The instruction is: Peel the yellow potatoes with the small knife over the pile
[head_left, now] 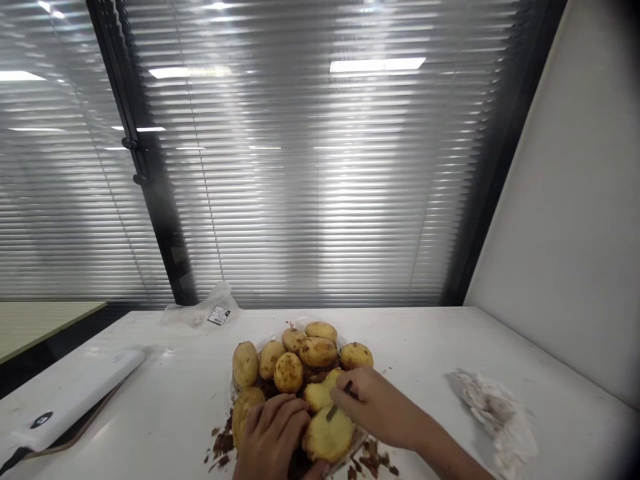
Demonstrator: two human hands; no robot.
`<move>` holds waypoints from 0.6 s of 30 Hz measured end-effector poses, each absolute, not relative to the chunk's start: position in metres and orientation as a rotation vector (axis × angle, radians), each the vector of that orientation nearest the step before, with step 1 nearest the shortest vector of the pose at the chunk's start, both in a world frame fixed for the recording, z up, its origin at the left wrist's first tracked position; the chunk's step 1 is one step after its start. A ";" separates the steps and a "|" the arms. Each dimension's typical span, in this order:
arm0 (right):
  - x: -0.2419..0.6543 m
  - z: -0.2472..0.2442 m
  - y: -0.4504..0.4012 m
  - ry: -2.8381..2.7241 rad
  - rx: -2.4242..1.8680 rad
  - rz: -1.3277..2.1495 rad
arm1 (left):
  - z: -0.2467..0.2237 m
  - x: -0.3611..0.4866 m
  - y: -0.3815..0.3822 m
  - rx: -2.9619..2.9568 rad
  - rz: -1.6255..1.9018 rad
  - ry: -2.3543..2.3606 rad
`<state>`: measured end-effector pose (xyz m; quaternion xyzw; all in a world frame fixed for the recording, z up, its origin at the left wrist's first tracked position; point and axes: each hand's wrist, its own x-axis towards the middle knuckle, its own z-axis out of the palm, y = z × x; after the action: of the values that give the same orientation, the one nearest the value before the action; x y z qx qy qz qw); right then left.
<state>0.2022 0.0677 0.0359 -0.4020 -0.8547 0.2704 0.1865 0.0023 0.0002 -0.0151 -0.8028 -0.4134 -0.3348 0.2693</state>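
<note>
A pile of yellow potatoes [303, 367] with patches of skin on them sits on a white table [150, 333]. At the pile's front, my left hand [273, 437] curls around a pale, peeled potato [329, 435]. My right hand [380, 407] comes in from the lower right and grips a small dark-handled peeler [340, 400], whose blade rests on that potato's upper side. Brown peelings [223, 443] lie scattered around the pile's base. Part of the pile is hidden behind my hands.
A long white box [75, 397] lies on a brown board at the left. Crumpled white tissue [493, 413] lies at the right. A plastic bag with a label [205, 310] lies at the far edge, before slatted window blinds [320, 167].
</note>
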 end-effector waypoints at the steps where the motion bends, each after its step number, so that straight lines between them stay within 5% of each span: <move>1: 0.202 0.036 0.067 -2.432 -1.088 0.785 | -0.015 0.002 0.000 -2.166 -0.903 -1.119; 18: 0.204 0.040 0.068 -2.410 -1.212 0.728 | -0.011 0.003 -0.005 -2.219 -0.872 -1.199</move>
<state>0.2036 0.0681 0.0403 -0.4273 -0.8495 0.2567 0.1730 0.0032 -0.0053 -0.0114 -0.8083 -0.4369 -0.3176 0.2344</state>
